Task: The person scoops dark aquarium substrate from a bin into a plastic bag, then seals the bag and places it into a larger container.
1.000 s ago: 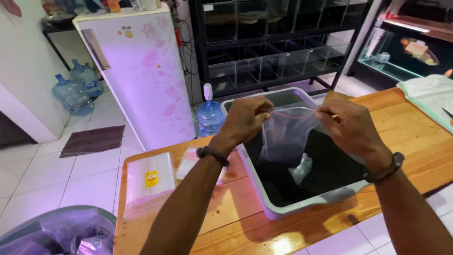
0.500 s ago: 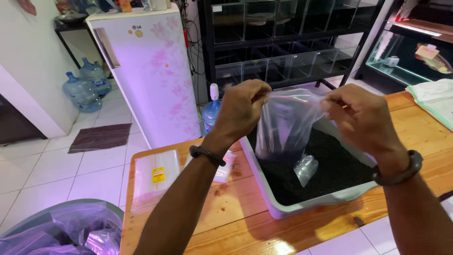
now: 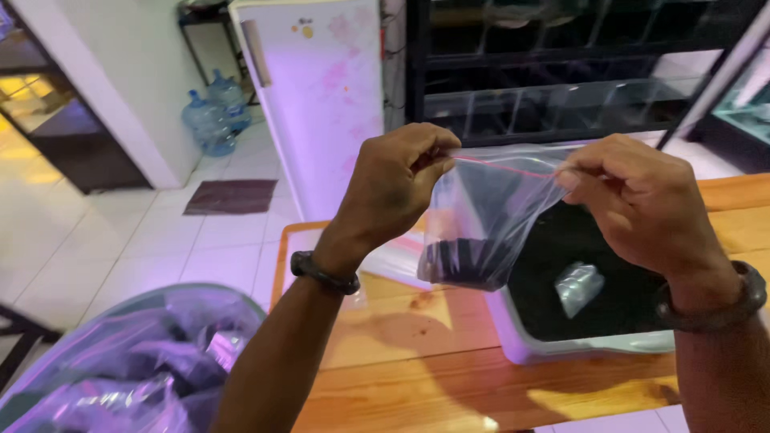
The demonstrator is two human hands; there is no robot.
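I hold a clear zip bag (image 3: 481,216) by its red-lined top edge, stretched between both hands above the wooden table. A layer of dark granular material fills its bottom. My left hand (image 3: 399,183) pinches the bag's left corner. My right hand (image 3: 642,200) pinches the right corner. Below and to the right stands a pale tub (image 3: 561,346) holding dark material, with a small crumpled clear bag (image 3: 579,285) lying on it.
The wooden table (image 3: 401,337) runs under my arms, with flat clear bags (image 3: 393,261) lying behind my left wrist. A large bin of filled plastic bags (image 3: 136,369) sits at lower left. A white fridge (image 3: 321,96), water jugs (image 3: 210,120) and black shelving (image 3: 561,64) stand behind.
Both hands lifted the bag out of the tub and shifted it left, over the tub's left edge. Its top edge is now pulled straight between my fingers.
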